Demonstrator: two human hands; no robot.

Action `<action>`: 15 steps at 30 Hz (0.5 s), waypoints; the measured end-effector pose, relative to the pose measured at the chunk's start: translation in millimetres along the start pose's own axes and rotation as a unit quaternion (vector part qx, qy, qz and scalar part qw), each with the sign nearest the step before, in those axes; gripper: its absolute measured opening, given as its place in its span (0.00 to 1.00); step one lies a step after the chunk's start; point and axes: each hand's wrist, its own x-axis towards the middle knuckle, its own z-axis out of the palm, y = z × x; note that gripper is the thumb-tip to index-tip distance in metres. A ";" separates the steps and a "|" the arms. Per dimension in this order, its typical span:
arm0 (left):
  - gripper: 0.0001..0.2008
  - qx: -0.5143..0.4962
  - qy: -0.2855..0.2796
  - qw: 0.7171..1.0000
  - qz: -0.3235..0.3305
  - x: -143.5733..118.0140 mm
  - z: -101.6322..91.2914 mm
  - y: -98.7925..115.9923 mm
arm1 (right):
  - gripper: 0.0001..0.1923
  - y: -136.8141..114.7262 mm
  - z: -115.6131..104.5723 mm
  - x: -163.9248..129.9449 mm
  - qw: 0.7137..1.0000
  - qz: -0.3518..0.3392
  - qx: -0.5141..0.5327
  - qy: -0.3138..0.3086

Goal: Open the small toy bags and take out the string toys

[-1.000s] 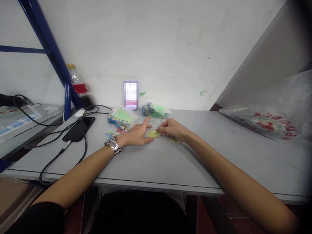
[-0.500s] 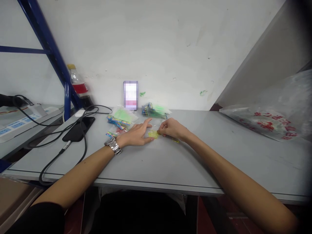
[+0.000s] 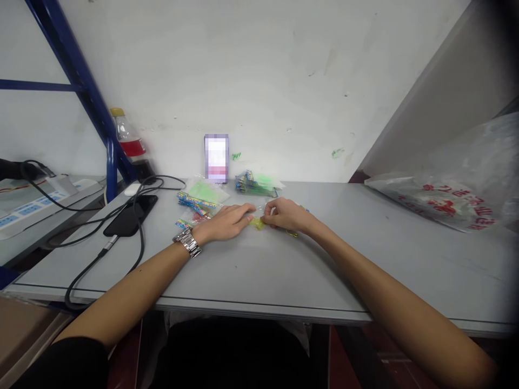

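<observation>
Leftmost, we have a power strip beside the desk, then a bottle against the wall and a dark phone lying flat with a cable plugged in. Next come patterned packets, just past our watch, and a lit screen leaning on the wall behind them. Our left hand lies low over the desk, fingers stretched forward, its tips by the near-clear yellow piece; we cannot tell whether they pinch it or only steady it. More packets lie behind.

The yellow piece sits on the desk between our hands. It looks thin and see-through, so we judge it very light, probably floppy and a little slippery, and easily creased; a gentle fingertip pinch at its edge should suit it best. Our right hand has thumb and forefinger pinched together on its right edge, with a small yellow loop just below. Far right, a plastic bag slumps on the desk.
</observation>
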 end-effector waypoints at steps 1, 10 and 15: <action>0.21 0.003 0.002 1.000 -0.002 0.6 0.6 0.3 | 0.04 -0.7 -0.2 -0.5 1.000 -0.001 -0.004 0.001; 0.25 0.038 0.031 0.998 -0.038 2.2 6.7 10.4 | 0.05 0.0 0.3 -0.8 1.000 -0.017 -0.024 -0.001; 0.25 0.048 0.030 0.998 -0.014 2.1 10.1 6.1 | 0.04 -0.7 0.1 -1.8 0.999 -0.022 -0.029 -0.001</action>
